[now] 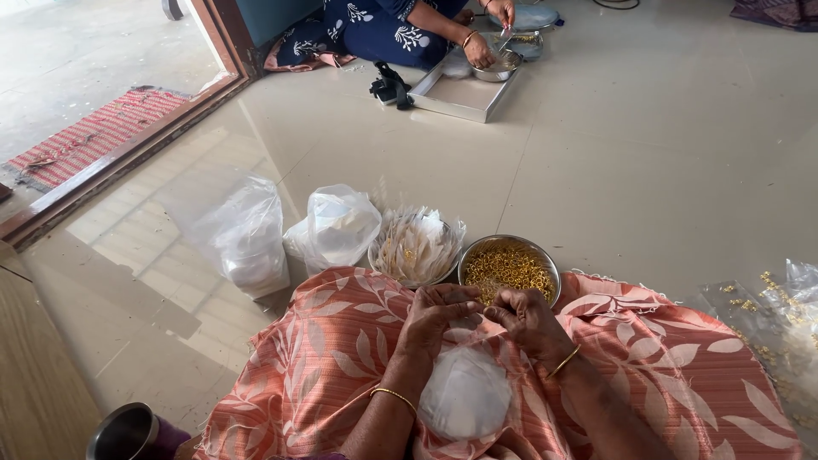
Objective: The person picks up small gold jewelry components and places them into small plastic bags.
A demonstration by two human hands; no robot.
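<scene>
My left hand (pixel 436 315) and my right hand (pixel 530 319) are together over my lap, fingers pinched close at something too small to make out. They hover just in front of a round steel bowl (pixel 545 260) filled with small gold-coloured pieces. Beside it on the left stands a bowl of small clear packets (pixel 416 247). A white round bundle (pixel 464 396) lies on my lap on the orange leaf-patterned cloth (pixel 324 358), below my wrists. Both wrists carry a thin gold bangle.
Two white plastic bags (pixel 247 238) (pixel 339 223) stand on the tiled floor at left. Clear bags with gold pieces (pixel 780 328) lie at right. A steel cup (pixel 123 433) is at bottom left. Another person (pixel 400 30) sits far off with a metal tray (pixel 460 94). A doorway and red mat (pixel 94 136) are left.
</scene>
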